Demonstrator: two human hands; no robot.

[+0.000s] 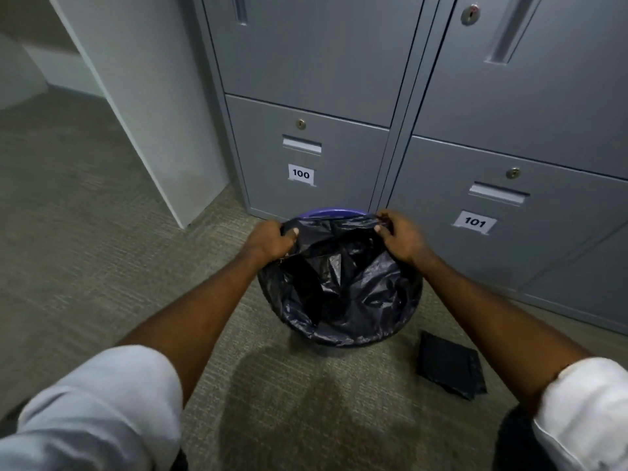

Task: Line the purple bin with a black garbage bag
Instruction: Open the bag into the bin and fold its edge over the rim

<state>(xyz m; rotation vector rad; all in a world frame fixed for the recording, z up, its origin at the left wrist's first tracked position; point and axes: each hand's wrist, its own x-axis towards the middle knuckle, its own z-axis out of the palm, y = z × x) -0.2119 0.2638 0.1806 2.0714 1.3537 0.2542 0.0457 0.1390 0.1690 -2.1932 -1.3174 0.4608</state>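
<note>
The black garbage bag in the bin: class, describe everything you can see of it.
The black garbage bag is thin, glossy, crinkled plastic, sitting open inside the purple bin. Its edge folds over the near rim; the far rim is still bare. The left hand and right hand each pinch the far edge, stretched between them.

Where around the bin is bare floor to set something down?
Bare carpet lies left of the purple bin, up to the white panel. Crowded: lockers close behind; folded black bags at its near right.
</note>
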